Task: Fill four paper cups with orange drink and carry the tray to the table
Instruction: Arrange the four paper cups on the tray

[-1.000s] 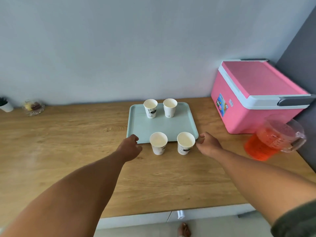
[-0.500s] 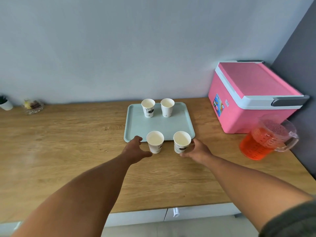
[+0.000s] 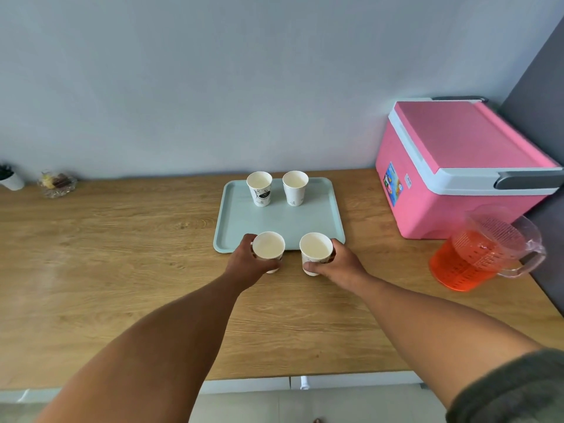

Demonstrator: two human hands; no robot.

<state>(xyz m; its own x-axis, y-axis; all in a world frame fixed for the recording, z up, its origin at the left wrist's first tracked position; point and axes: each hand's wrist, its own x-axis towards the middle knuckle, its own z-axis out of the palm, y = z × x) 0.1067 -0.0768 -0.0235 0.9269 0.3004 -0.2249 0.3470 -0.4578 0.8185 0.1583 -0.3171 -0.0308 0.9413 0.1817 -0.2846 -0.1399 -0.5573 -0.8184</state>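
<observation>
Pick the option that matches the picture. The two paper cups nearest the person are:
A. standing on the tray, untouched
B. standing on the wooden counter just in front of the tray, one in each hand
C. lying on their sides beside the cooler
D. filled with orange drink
B: the left hand grips one near cup and the right hand the other near cup, both upright on the counter in front of the tray, their insides white.

Left hand [image 3: 245,264] now grips near-left cup [image 3: 268,251]; right hand [image 3: 338,264] near-right cup [image 3: 316,251]
</observation>
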